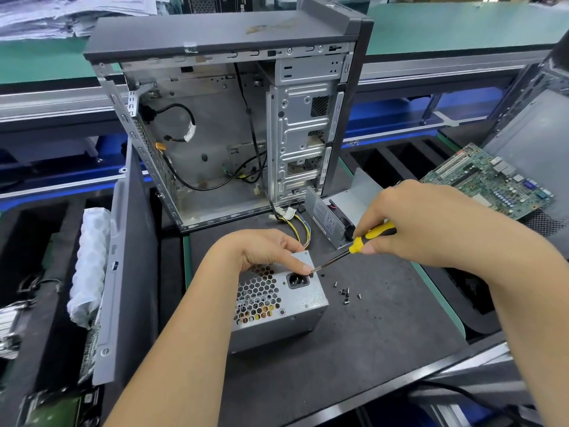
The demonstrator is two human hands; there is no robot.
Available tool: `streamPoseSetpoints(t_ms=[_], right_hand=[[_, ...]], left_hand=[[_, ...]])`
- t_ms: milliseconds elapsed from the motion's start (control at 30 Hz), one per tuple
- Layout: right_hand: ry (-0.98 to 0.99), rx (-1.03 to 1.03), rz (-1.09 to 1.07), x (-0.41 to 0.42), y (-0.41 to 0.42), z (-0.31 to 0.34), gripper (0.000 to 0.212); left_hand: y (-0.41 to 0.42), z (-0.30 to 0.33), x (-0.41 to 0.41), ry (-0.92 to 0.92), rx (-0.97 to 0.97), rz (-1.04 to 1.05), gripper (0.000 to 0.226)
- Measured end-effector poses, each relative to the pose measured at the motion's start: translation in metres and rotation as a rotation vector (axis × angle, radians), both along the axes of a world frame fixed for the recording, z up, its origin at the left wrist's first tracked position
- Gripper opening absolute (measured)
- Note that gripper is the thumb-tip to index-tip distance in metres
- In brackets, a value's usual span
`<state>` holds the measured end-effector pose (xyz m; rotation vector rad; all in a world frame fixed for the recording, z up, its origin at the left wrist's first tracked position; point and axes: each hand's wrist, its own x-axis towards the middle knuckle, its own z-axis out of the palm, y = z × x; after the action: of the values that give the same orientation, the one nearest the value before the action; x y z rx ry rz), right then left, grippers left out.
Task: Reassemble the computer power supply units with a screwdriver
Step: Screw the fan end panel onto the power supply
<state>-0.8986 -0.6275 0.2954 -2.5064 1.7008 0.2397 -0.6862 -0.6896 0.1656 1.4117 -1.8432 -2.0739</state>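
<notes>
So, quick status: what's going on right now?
Right hand grips yellow-black screwdriver. Left hand steadies silver metal power supply box. Small loose screws alongside; nothing blocking.

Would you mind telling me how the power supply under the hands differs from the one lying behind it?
The near power supply is a closed box with a honeycomb grille and socket; the far power supply lies open and tilted. The left hand steadies the near one while the right hand works the screwdriver at it; the far one lies untouched. Both are grey metal.
</notes>
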Motion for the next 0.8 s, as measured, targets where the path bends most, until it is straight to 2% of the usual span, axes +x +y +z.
streamPoseSetpoints(t_ms=[800], right_hand=[[0.026, 0.029, -0.012, 0.0064, -0.0029, 0.0039, 0.019]], left_hand=[[-0.0027, -0.0026, 0.0015, 0.024, 0.014, -0.017, 0.004]])
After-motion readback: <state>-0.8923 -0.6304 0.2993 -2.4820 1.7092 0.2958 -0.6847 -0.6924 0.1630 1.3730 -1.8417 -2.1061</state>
